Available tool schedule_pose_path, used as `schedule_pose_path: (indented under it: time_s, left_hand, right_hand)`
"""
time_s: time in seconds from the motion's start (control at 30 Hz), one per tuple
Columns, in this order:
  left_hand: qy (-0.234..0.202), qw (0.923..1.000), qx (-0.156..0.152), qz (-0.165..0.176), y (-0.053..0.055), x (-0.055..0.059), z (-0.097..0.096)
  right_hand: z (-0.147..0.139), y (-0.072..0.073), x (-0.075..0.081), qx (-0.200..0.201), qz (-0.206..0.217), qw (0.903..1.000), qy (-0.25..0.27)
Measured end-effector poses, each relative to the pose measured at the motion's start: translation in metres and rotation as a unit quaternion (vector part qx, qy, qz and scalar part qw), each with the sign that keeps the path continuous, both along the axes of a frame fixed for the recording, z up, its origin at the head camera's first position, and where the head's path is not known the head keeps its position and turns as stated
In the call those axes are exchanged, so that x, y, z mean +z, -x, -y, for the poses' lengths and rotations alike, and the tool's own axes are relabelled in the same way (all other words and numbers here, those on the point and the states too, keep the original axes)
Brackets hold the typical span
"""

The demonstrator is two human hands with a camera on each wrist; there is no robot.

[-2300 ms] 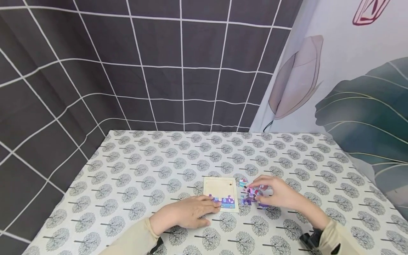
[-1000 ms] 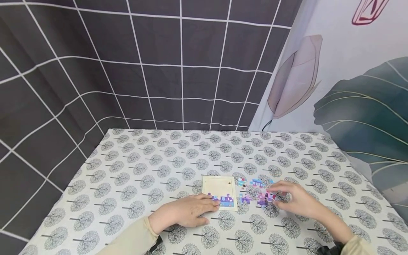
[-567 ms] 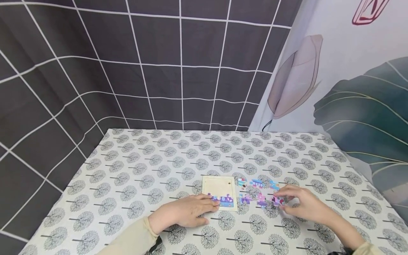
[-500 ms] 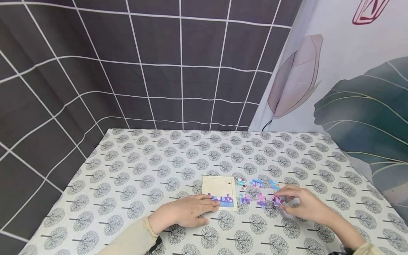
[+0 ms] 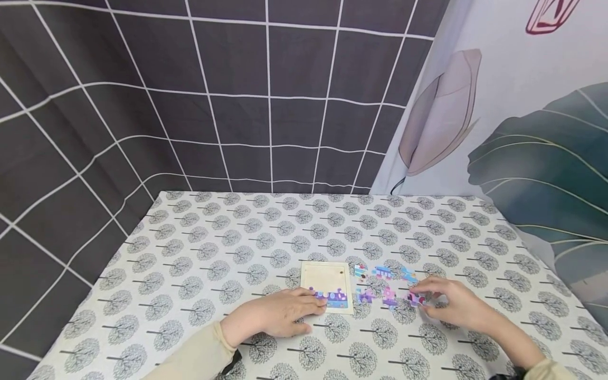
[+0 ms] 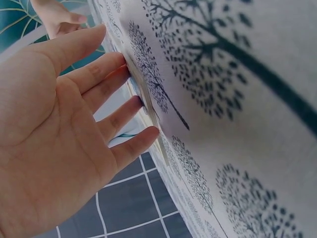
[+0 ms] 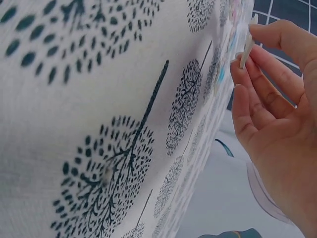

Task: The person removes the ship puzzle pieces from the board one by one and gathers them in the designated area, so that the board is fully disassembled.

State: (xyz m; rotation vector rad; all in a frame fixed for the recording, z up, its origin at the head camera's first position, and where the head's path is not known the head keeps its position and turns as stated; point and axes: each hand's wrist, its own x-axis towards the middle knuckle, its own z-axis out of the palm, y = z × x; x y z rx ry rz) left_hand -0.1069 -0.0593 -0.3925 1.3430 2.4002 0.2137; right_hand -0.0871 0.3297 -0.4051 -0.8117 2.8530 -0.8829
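My left hand (image 5: 285, 312) lies with fairly straight fingers on the lower left part of a shallow, pale wooden puzzle tray (image 5: 323, 274). A strip of joined purple and blue puzzle pieces (image 5: 336, 298) fills the tray's lower part, partly hidden by my fingertips. To the right, my right hand (image 5: 453, 303) pinches a small purple and dark red puzzle piece (image 5: 415, 299) between thumb and fingers. The right wrist view shows that puzzle piece (image 7: 248, 47) edge-on, tilted up in the pinch. The left wrist view shows the fingertips (image 6: 151, 133) against the tray's edge.
Several loose puzzle pieces lie right of the tray: a striped one (image 5: 360, 272), a blue one (image 5: 382, 272), a light blue and orange one (image 5: 408, 273), a purple one (image 5: 365, 296) and a pink one (image 5: 389, 298). A tree-patterned cloth (image 5: 266, 243) covers the table.
My right hand has moved right, away from the tray, and the loose pieces it covered now show spread apart. Over the last half second it has barely moved. My left hand stays on the tray.
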Motion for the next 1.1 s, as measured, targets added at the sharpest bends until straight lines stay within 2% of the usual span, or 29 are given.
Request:
schedule_pose_path:
  time_s: [0.3,0.6,0.93,1.1]
  left_hand:
    - [0.004,1.0000,0.001,0.000,-0.0005,0.0023,-0.0006]
    - [0.015,0.9999,0.008,0.002,-0.0019,0.0033,-0.0018]
    - [0.015,0.9992,-0.016,-0.032,0.0002,0.0047,-0.0048]
    - [0.026,0.9984,-0.017,-0.047,0.0002,0.0059,-0.0060]
  right_hand:
    - [0.0011,0.0029,-0.0005,-0.011,-0.004,0.9983,-0.057]
    - [0.0027,0.0023,-0.0010,-0.027,0.016,0.9964,-0.079]
    - [0.0018,0.0038,-0.0044,-0.013,0.024,0.9977,-0.062]
    - [0.0030,0.0044,-0.0068,-0.014,0.006,0.9968,-0.078]
